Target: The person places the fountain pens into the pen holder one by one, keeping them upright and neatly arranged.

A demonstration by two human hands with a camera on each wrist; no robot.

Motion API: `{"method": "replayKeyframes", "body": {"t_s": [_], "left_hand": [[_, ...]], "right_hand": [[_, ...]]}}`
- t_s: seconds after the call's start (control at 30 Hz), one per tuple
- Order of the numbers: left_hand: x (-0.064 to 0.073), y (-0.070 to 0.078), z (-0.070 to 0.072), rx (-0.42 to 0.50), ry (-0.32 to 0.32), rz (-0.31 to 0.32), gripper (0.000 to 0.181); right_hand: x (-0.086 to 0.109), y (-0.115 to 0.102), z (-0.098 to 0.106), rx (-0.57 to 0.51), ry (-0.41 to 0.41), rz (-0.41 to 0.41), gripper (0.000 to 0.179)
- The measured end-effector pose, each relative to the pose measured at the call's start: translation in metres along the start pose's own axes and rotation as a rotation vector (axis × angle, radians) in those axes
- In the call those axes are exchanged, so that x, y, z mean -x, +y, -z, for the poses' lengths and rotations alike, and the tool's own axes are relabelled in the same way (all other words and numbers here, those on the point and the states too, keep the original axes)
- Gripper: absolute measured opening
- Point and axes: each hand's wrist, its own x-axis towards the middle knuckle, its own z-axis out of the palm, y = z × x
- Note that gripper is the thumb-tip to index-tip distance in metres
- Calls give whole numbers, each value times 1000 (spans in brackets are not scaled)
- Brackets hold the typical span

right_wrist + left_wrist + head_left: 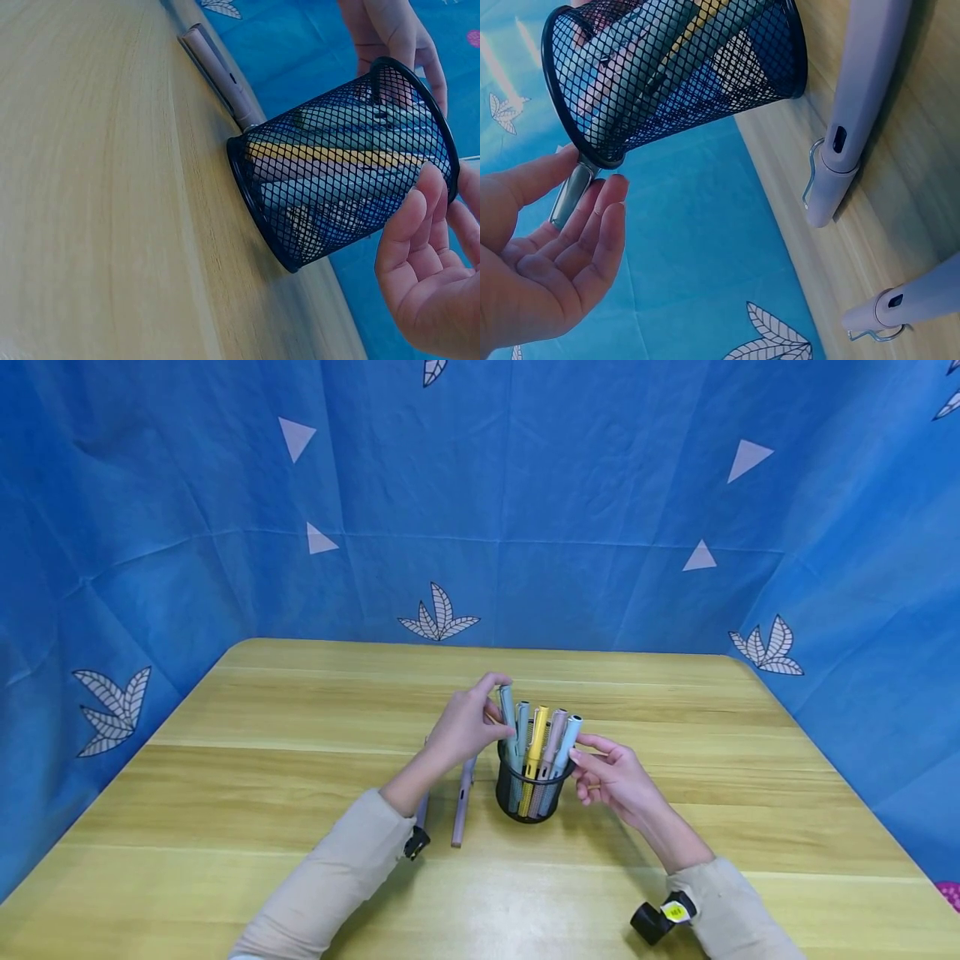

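Observation:
A black mesh pen holder (527,814) stands upright on the table with several capped pens in it. My left hand (467,727) pinches a green pen (507,703) at the holder's left side, the pen's lower part inside the mesh. Beside it stand another green pen (522,720), a yellow pen (537,735), a lilac pen (553,739) and a light blue pen (568,739). On the other side, my right hand (618,778) holds the holder at its rim, thumb close against the light blue pen. The right wrist view shows curled fingertips (429,184) against the mesh.
Two lilac pens lie left of the holder: one lilac pen (866,82) close to it, another lilac pen (922,300) partly under my left wrist in the head view. The wooden table (300,710) ends at a blue patterned cloth (570,568) behind.

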Motion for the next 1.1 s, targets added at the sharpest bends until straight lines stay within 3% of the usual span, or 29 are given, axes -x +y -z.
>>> {"method": "replayKeyframes", "body": {"t_s": [0.8, 1.1], "left_hand": [[2, 5, -1, -107, 14, -36, 34], [2, 2, -2, -78, -9, -49, 34]], "right_hand": [[-2, 2, 1, -20, -9, 5, 46], [-2, 3, 2, -20, -12, 10, 49]]}}
